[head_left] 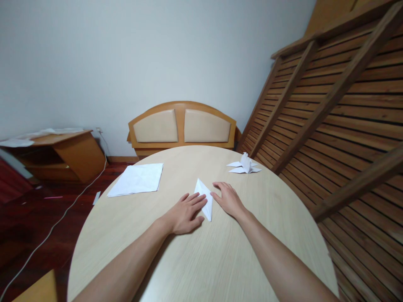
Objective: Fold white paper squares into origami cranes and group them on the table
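Observation:
A folded piece of white paper (204, 189), long and diamond-shaped with pointed ends, lies on the round table between my hands. My left hand (186, 213) rests flat across its left side, fingers stretched out over the paper and thumb apart. My right hand (229, 199) is at the paper's right edge, palm down on the table, with its thumb tip close to the edge and fingers loosely bent and apart. Whether that thumb touches the paper I cannot tell. Part of the paper is hidden under my left fingers.
A stack of white paper sheets (137, 179) lies at the table's (267, 251) left. Folded white paper figures (244, 164) stand at its back right. Behind are a headboard (181, 126) and a leaning wooden slatted frame (346, 105). A white cable (67, 209) crosses the floor.

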Motion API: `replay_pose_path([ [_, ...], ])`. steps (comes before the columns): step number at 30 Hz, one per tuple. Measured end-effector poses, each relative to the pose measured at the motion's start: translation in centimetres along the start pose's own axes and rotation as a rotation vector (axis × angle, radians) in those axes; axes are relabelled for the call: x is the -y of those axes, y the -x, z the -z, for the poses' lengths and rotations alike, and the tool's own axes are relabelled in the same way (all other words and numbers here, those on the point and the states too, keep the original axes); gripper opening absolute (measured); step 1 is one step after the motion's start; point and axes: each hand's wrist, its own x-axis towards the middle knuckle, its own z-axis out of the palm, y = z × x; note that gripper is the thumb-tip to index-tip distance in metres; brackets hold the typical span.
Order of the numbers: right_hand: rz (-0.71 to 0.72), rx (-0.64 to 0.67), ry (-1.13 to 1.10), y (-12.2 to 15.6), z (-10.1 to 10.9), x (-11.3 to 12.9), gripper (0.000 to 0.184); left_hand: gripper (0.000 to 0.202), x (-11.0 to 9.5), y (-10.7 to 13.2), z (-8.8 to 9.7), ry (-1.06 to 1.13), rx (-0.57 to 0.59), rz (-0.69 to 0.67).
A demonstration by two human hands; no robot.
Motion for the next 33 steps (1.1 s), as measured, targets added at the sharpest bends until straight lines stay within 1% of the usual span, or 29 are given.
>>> replay_pose_path([
  [2, 0.001, 0.006, -0.009, 0.0, 0.1, 0.0, 0.035, 0.066, 0.0, 0.0, 0.0, 0.002, 0.002, 0.004],
  [5, 0.079, 0.055, -0.066, 0.2, 0.6, 0.0, 0.038, 0.069, 0.0, 0.0, 0.0, 0.012, -0.011, 0.006],
  [9, 0.167, 0.192, -0.128, 0.7, 1.6, 0.0, 0.056, 0.07, 0.1, 0.1, -0.2, 0.03, -0.037, -0.009],
  [12, 0.165, 0.309, -0.144, 0.9, 2.3, 0.1, 0.075, 0.069, 0.1, 0.1, -0.3, 0.031, -0.047, -0.013],
  [14, 0.155, 0.357, -0.138, 1.1, 2.6, 0.2, 0.085, 0.07, 0.2, 0.1, -0.3, 0.028, -0.049, -0.013],
  [21, 0.176, 0.469, -0.073, 1.5, 3.1, 1.2, 0.103, 0.07, 0.3, 0.2, -0.5, 0.03, -0.061, -0.027],
  [23, 0.198, 0.469, -0.076, 1.6, 3.2, 1.6, 0.103, 0.07, 0.3, 0.1, -0.6, 0.041, -0.083, -0.02],
  [26, 0.233, 0.425, -0.102, 1.7, 3.1, 2.0, 0.097, 0.068, 0.3, 0.0, -0.7, 0.089, -0.152, 0.004],
  [30, 0.252, 0.341, -0.115, 1.7, 3.1, 2.5, 0.081, 0.062, 0.4, -0.3, -0.9, 0.157, -0.227, 0.041],
  [33, 0.252, 0.303, -0.128, 1.6, 3.3, 2.8, 0.068, 0.058, 0.4, -0.6, -1.0, 0.225, -0.295, 0.075],
])
